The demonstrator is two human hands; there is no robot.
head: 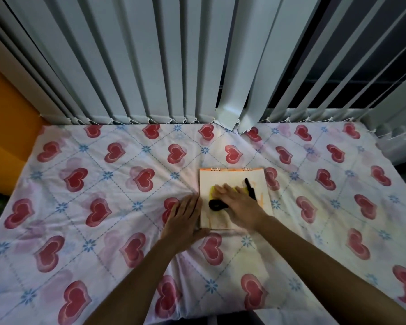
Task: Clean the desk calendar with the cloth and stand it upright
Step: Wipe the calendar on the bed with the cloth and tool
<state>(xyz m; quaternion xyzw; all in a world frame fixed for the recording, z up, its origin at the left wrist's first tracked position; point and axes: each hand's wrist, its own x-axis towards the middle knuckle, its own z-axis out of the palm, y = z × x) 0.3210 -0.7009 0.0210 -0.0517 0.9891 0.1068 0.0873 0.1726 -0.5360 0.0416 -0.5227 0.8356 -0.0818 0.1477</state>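
Yellow cloth [213,191] under right hand [238,202], on calendar [232,181]

Desk calendar [232,184] flat on bedsheet [103,184], right of centre, spiral edge toward far edge. Cloth [215,192] on calendar under right hand [238,204]. Left hand [185,216] against calendar's left edge. Vertical blinds [150,55] behind far edge.
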